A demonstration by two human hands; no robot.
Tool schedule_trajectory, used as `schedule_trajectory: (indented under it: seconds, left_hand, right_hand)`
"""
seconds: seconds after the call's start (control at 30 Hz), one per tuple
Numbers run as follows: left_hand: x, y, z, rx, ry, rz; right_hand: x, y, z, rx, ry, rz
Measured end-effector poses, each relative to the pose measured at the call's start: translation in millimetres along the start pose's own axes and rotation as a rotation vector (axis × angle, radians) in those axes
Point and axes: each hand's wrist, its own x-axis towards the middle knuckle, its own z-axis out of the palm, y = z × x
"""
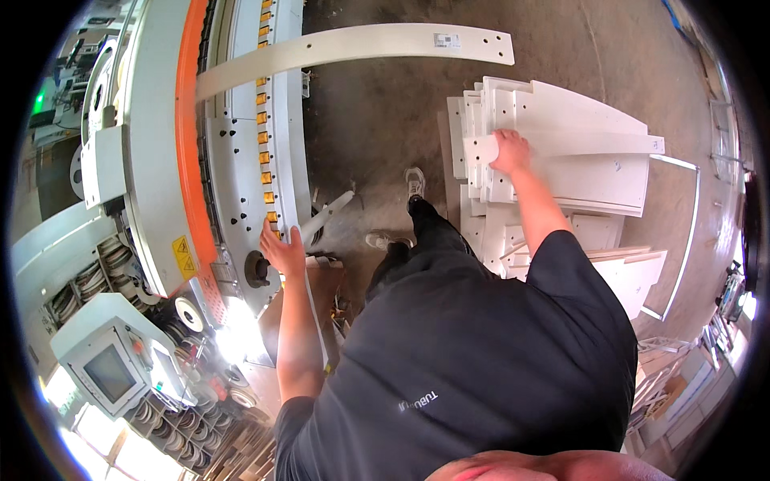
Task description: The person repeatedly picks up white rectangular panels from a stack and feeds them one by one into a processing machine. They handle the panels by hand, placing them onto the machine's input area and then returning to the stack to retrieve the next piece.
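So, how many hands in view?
2: left hand by the yellow rollers on the machine's edge, right hand on a white strip atop the stacked panels.

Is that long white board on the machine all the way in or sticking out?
Sticking out: the long board juts past the yellow rollers, its holed end above the floor.

The person wears a black shirt [489,353] of loose shape, with short sleeves [571,268] ending around the elbows; small white lettering [419,401] is printed on the shirt; the trousers [437,230] are also black; the shoes [415,184] are pale greyish.
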Motion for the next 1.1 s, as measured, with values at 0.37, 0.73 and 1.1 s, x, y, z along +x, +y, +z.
schedule_trajectory:
  seconds: [0.37,0.73,1.1]
  left_hand:
    - [-118,85,9,-0.942,-0.566,-0.187]
    - [-153,5,-41,-1.853,-0.325,-0.992]
    - [-139,-124,-106,-1.733,0.156,-1.014]
  right_hand:
    - [-132,-170,-54,0.197,0.142,-0.441]
    - [-184,-301,-88,0.28,-0.116,-0.694]
    - [-138,-144,-31,0.173,-0.419,-0.465]
